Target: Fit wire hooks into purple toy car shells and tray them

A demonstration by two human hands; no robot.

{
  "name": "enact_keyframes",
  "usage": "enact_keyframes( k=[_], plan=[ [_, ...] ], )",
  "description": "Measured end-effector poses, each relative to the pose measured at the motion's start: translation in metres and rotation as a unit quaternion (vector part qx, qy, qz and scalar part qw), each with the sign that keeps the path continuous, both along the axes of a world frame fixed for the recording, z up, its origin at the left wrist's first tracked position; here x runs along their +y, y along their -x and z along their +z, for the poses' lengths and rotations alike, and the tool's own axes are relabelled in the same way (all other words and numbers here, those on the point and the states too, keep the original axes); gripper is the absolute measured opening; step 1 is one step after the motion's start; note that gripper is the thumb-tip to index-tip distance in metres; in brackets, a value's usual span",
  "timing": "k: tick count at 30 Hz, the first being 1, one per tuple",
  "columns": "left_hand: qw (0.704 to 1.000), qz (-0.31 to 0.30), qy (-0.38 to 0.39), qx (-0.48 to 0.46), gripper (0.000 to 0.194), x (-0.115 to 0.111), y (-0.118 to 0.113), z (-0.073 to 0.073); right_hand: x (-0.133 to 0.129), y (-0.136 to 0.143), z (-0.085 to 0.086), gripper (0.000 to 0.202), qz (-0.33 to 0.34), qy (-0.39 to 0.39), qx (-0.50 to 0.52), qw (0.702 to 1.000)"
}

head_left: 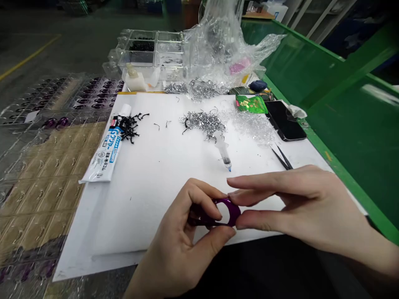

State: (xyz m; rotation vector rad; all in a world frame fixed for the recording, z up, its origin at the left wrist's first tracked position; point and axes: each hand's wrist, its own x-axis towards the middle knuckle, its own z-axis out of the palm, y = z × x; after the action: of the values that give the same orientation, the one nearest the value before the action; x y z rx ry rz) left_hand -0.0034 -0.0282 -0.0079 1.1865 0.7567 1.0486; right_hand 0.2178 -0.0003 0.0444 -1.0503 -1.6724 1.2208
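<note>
A small glossy purple piece with a pale oval face or opening (235, 211) is held low over the front of the white work mat (143, 216). My left hand (187, 241) is closed around its left part, thumb below and fingers above, hiding much of it. At its right end, the thumb and fingertips of my right hand (299, 201) pinch the rim. Just beyond the hands lies a small clear syringe (225, 154) with a blue tip. Dark tweezers (282, 158) rest by my right hand, their rear part hidden behind it.
A white-and-blue glue tube (107, 153) and black snippets (127, 128) lie left. Silver shreds (204, 122), a green packet (251, 104) and a phone (286, 120) lie farther back. Clear moulded trays (52, 166) flank the mat; a green partition (352, 137) borders the right.
</note>
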Motion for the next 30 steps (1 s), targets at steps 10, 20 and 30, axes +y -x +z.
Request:
enact_keyframes(
  k=[10, 20, 30],
  plan=[
    [0.988, 0.047, 0.108, -0.098, 0.027, 0.008, -0.003, 0.003, 0.056, -0.002, 0.037, 0.016, 0.075, -0.127, -0.12, 0.982],
    [0.978, 0.034, 0.201, -0.042, 0.04, 0.011, -0.003, 0.009, 0.243, 0.142, 0.008, 0.027, 0.183, -0.309, -0.404, 0.841],
    [0.98, 0.023, 0.187, -0.058, 0.039, 0.011, -0.002, 0.01, 0.23, 0.144, -0.008, 0.031, 0.123, -0.315, -0.403, 0.851]
  ],
)
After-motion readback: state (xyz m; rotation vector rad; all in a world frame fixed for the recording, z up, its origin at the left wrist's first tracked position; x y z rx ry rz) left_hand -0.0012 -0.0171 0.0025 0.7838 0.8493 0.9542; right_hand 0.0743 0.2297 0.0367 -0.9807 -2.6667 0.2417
